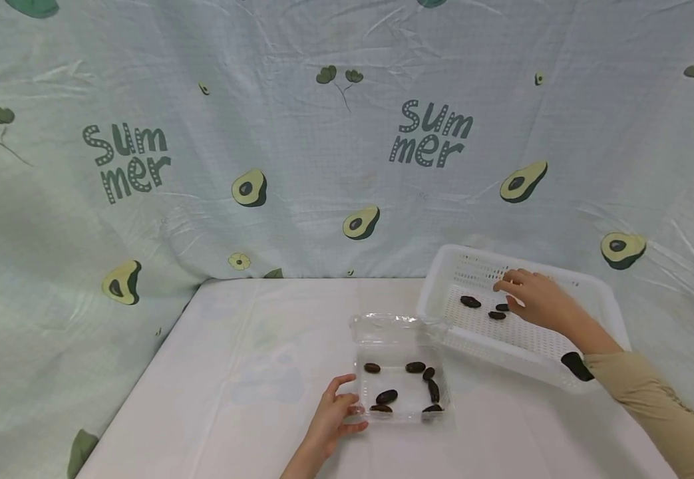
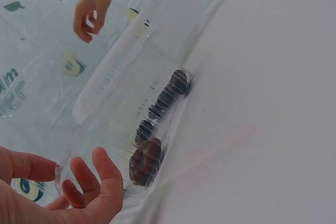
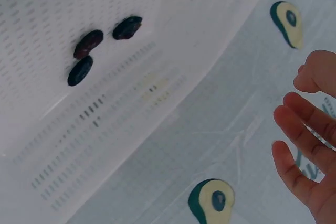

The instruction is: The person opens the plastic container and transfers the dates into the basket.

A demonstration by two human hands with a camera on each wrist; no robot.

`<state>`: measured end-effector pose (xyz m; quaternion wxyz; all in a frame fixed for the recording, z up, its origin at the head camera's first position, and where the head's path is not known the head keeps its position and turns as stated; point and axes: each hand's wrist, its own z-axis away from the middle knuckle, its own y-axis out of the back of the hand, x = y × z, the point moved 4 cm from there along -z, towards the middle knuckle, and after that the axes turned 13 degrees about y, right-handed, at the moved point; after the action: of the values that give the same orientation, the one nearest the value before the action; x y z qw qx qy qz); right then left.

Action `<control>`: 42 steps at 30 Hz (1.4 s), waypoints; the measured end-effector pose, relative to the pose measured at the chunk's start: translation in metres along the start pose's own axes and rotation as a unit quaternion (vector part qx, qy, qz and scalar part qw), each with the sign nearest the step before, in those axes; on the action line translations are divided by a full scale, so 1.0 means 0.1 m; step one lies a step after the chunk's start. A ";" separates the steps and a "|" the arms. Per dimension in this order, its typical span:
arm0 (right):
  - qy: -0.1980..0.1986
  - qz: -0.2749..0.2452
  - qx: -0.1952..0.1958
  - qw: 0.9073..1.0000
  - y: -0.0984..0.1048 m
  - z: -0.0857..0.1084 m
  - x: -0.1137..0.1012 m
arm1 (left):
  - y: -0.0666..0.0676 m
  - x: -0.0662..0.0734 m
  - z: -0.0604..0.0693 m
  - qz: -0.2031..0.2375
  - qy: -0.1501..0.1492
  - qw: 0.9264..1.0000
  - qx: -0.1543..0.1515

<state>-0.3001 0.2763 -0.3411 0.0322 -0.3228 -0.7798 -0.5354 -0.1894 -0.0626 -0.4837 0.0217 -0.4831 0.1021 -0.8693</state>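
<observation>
My left hand grips the left side of a hinged clear plastic box, fingers bent at its edge. Several dark brown dates lie inside the box, whose lid stands raised at the back. In the left wrist view, dates show through the clear wall beside the left hand. Over a white perforated basket hovers my right hand, its fingers loosely bent and nothing seen between them. Three dates show on the basket floor in the right wrist view, apart from the right hand.
A white cloth covers the table. Behind it hangs a pale curtain printed with avocados and lettering. The basket stands at the back right, its near left corner close behind the box's lid.
</observation>
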 end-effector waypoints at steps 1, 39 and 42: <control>0.009 -0.001 0.014 1.000 0.03 0.00 -0.06 | 0.00 0.00 0.00 0.000 0.002 1.000 0.001; 0.182 -0.067 -0.052 0.980 -0.85 -0.89 -1.80 | -0.02 -0.01 0.02 0.003 -0.002 1.000 -0.008; 0.186 -0.076 -0.064 0.978 -0.91 -0.90 -1.83 | -0.02 -0.01 0.02 0.002 -0.002 1.000 -0.009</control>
<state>-0.2309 0.0936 -0.4502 0.1156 -0.1590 -0.7465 -0.6357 -0.1871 -0.0604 -0.4834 0.0192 -0.4845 0.1103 -0.8676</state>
